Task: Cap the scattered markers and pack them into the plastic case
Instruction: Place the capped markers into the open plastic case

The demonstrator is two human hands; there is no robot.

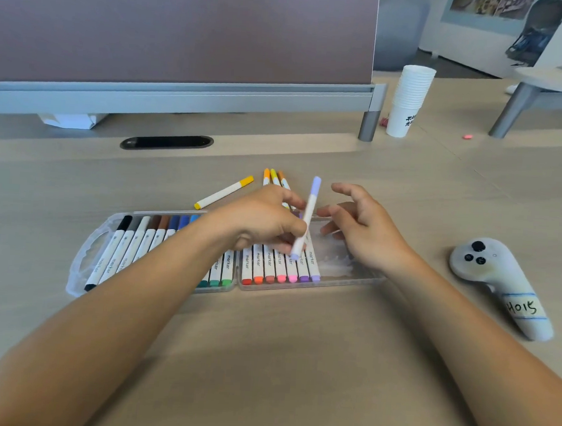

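A clear plastic case (pixel 82 260) lies open on the desk, with several capped markers in two rows. My left hand (pixel 259 218) pinches a lavender-capped marker (pixel 307 214) and holds it tilted over the right half of the case. My right hand (pixel 361 224) hovers just right of it, fingers loosely spread, holding nothing. A yellow-capped marker (pixel 223 193) lies loose behind the case. Three more markers (pixel 275 178) with orange and yellow caps lie beyond my left hand, partly hidden by it.
A grey handheld controller (pixel 499 285) with a paper label lies at the right. A stack of white paper cups (pixel 408 98) stands at the back right. A desk divider (pixel 181 91) runs along the back, with a cable slot (pixel 167 141) below it.
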